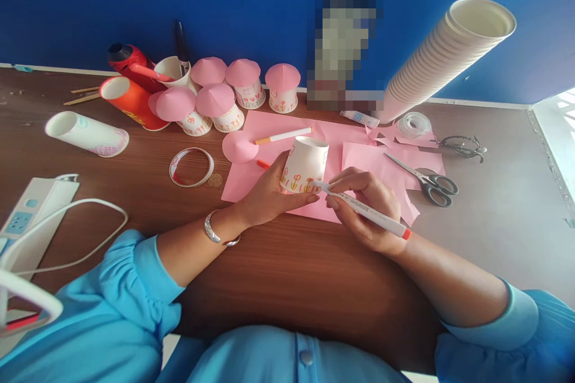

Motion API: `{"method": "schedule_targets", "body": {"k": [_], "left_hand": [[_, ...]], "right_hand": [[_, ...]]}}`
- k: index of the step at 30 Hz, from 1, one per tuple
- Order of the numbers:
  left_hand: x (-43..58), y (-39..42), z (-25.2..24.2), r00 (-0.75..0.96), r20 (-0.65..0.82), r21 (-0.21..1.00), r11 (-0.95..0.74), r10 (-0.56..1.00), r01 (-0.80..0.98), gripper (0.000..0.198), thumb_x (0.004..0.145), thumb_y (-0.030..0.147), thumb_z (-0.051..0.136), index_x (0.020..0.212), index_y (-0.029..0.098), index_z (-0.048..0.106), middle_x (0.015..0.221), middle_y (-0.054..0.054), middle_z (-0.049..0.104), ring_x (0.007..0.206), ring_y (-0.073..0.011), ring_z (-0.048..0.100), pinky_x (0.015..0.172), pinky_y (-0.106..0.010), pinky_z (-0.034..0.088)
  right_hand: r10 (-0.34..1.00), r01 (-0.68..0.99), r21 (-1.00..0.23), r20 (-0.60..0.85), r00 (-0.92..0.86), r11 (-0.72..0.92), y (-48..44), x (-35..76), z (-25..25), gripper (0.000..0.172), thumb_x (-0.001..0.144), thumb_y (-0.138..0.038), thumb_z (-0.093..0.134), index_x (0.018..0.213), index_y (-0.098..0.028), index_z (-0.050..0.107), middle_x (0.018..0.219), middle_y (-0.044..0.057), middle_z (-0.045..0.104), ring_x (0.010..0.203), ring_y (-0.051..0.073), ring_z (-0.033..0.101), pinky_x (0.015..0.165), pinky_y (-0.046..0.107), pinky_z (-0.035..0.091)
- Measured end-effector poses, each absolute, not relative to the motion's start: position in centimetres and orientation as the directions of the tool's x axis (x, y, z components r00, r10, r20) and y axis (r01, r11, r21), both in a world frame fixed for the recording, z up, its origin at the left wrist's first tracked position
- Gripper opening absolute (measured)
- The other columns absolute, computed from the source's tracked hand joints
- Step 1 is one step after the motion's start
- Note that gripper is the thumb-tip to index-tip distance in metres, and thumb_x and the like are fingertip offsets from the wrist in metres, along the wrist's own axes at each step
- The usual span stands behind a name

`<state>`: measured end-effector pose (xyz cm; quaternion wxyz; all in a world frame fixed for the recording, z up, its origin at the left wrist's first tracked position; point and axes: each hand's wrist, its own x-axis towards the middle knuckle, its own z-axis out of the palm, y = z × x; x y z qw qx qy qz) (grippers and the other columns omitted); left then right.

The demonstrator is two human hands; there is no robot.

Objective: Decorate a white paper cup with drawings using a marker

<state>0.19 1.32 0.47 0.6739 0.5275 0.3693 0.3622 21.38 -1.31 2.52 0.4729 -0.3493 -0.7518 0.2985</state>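
My left hand [269, 194] is closed around a white paper cup [305, 158], held upside down above pink paper [265, 122]. Red and orange flowers are drawn along the cup's wide rim. In my right hand [371, 206] is a white marker [372, 215] with a red end, its tip touching the drawn band near the rim. Just behind the cup lie an orange-and-white marker [285, 135] and a pink paper cone [240, 147]. Part of a red marker cap [263, 164] shows beside my left fingers.
Several decorated cups with pink cone roofs [283, 76] stand at the back. Black-handled scissors [433, 182] and a tape roll [413, 124] lie right, near a tall leaning stack of paper cups [449, 54]. Leftward are a tape ring [191, 167], a cup on its side [87, 134] and a power strip [33, 215].
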Motion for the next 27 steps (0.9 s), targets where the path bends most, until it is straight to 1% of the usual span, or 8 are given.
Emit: {"method": "schedule_targets", "body": {"k": [7, 16, 22, 27], "left_hand": [[0.19, 1.31, 0.34, 0.456, -0.124, 0.979, 0.184, 0.881, -0.091, 0.066, 0.076, 0.041, 0.093, 0.125, 0.025, 0.052, 0.113, -0.006, 0.068, 0.104, -0.0257, 0.068, 0.090, -0.044, 0.059], [0.13, 1.37, 0.36, 0.457, -0.118, 0.980, 0.179, 0.881, -0.091, 0.064, 0.077, 0.041, 0.092, 0.125, 0.025, 0.052, 0.112, -0.006, 0.067, 0.103, -0.0253, 0.068, 0.089, -0.043, 0.060], [0.12, 1.34, 0.34, 0.454, -0.134, 0.976, 0.196, 0.881, -0.091, 0.064, 0.078, 0.040, 0.092, 0.125, 0.024, 0.053, 0.114, -0.007, 0.067, 0.104, -0.0258, 0.068, 0.090, -0.044, 0.060], [0.07, 1.31, 0.27, 0.452, -0.131, 0.975, 0.198, 0.882, -0.102, 0.064, 0.077, 0.039, 0.092, 0.125, 0.024, 0.052, 0.112, -0.006, 0.066, 0.102, -0.0241, 0.067, 0.090, -0.042, 0.060]], "right_hand": [[0.801, 0.243, -0.773, 0.506, -0.321, 0.586, -1.32, 21.36, 2.43, 0.011, 0.098, -0.017, 0.069, 0.101, -0.025, 0.062, 0.084, 0.003, 0.073, 0.068, 0.017, 0.070, 0.056, 0.032, 0.055], [0.789, 0.258, -0.753, 0.524, -0.321, 0.605, -1.37, 21.36, 2.49, 0.011, 0.100, -0.017, 0.067, 0.102, -0.024, 0.060, 0.084, 0.003, 0.072, 0.068, 0.016, 0.069, 0.056, 0.031, 0.055], [0.798, 0.262, -0.760, 0.515, -0.314, 0.594, -1.42, 21.39, 2.55, 0.014, 0.097, -0.012, 0.067, 0.101, -0.023, 0.060, 0.087, 0.003, 0.072, 0.069, 0.016, 0.070, 0.056, 0.030, 0.056], [0.802, 0.260, -0.766, 0.510, -0.311, 0.588, -1.40, 21.42, 2.52, 0.018, 0.097, -0.012, 0.067, 0.102, -0.027, 0.060, 0.087, 0.003, 0.072, 0.068, 0.018, 0.069, 0.055, 0.033, 0.055]]}}
